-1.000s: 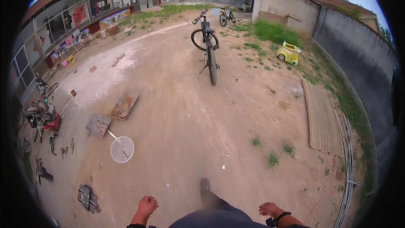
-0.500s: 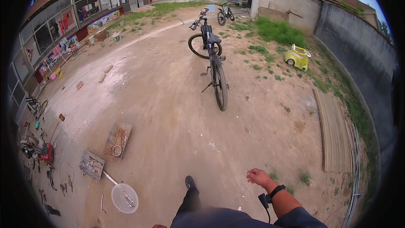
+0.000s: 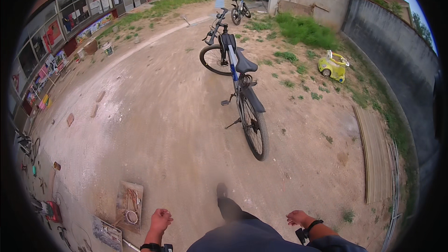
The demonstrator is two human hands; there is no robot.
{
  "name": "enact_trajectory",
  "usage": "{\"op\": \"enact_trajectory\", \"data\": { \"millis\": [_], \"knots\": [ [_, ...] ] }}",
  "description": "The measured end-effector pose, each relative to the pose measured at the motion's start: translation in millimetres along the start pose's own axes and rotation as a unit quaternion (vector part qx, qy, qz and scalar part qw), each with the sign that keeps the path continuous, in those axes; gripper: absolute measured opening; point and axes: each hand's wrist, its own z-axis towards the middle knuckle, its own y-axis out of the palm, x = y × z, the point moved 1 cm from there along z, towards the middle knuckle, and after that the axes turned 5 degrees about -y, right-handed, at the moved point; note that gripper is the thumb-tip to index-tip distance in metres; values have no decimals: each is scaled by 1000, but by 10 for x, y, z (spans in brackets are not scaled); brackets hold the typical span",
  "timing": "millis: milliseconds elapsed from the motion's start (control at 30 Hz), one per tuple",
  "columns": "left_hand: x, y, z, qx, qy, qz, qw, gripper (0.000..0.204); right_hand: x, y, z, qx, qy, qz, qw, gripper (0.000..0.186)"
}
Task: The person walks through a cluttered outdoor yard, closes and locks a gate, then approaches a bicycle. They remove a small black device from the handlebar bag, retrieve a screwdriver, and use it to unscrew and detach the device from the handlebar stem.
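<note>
Your left hand (image 3: 161, 220) and right hand (image 3: 299, 218) are loosely curled, empty. The black-and-blue metal bicycle (image 3: 246, 64) stands ahead on brown dirt (image 3: 172, 158), long axis pointing away, black rear tyre (image 3: 265, 137) nearer your right.

2 bare hands (image 3: 160, 219) (image 3: 299, 218), 2 bicycles (image 3: 246, 63) (image 3: 241, 9), 1 yellow toy car (image 3: 333, 68), 3 loose bricks (image 3: 100, 96) (image 3: 94, 110) (image 3: 70, 120), 2 open trays (image 3: 141, 203) (image 3: 107, 234), 1 pale ring (image 3: 128, 215) in a tray, 1 shoe (image 3: 221, 189), 1 visible wristband on the right arm (image 3: 315, 223)
</note>
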Motion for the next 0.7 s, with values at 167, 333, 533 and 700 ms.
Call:
{"op": "enact_trajectory", "data": {
  "millis": [167,333,533,700],
  "knots": [
    [717,110,959,-33,-80,-25,996,29,-2119,211,1309,-7,-62,69,996,32],
    [1499,-165,1745,-23,29,205,978,45,-4935,359,1735,-53,-254,-3,966,32],
    [3059,22,3443,10,-99,21,995,31,-7343,152,2262,37,-426,-17,904,39],
    [5015,561,5341,57,102,223,968,42,-8731,-72,2711,95,-445,55,889,32]
  ]
}}
